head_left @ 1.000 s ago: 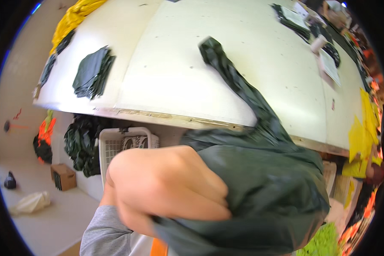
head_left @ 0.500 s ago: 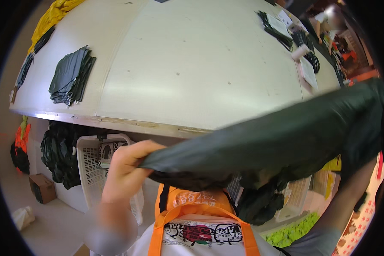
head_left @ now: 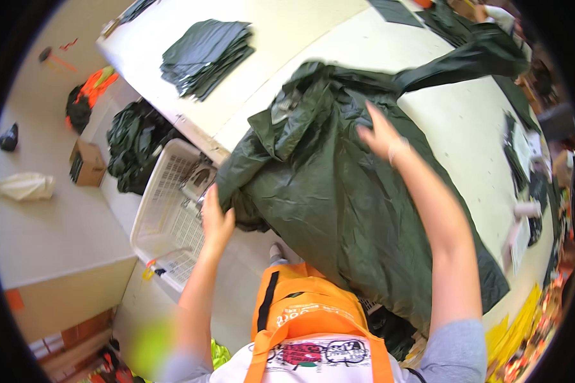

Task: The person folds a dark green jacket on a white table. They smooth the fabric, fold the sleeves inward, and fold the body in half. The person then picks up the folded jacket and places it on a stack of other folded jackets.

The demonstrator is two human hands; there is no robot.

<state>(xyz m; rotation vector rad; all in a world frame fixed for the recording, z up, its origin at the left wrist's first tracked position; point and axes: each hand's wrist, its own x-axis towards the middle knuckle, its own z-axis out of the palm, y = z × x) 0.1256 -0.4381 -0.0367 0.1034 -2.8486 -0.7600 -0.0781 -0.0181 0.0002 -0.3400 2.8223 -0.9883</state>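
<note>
A dark green raincoat [head_left: 351,191] lies spread over the near edge of the white table [head_left: 453,127], its lower part hanging toward my body. Its collar and hood area [head_left: 300,108] is rumpled, and one sleeve [head_left: 466,60] stretches off to the far right. My left hand [head_left: 217,220] is at the coat's left side, touching the bunched fabric there, with thumb and fingers apart. Over the upper right of the coat is my right hand [head_left: 384,137], fingers stretched out, a bracelet on the wrist.
A stack of folded dark green garments [head_left: 207,54] lies on the table at the far left. Below the edge stand a white plastic basket [head_left: 166,210], a heap of dark garments [head_left: 137,147] and a cardboard box [head_left: 87,164]. At the right lie papers [head_left: 519,242] and a white roll [head_left: 528,209].
The raincoat, stretched between my hands in the air before, now lies spread over the table edge. Both hands have opened. The view has turned, with the table's left corner now nearer the middle.
</note>
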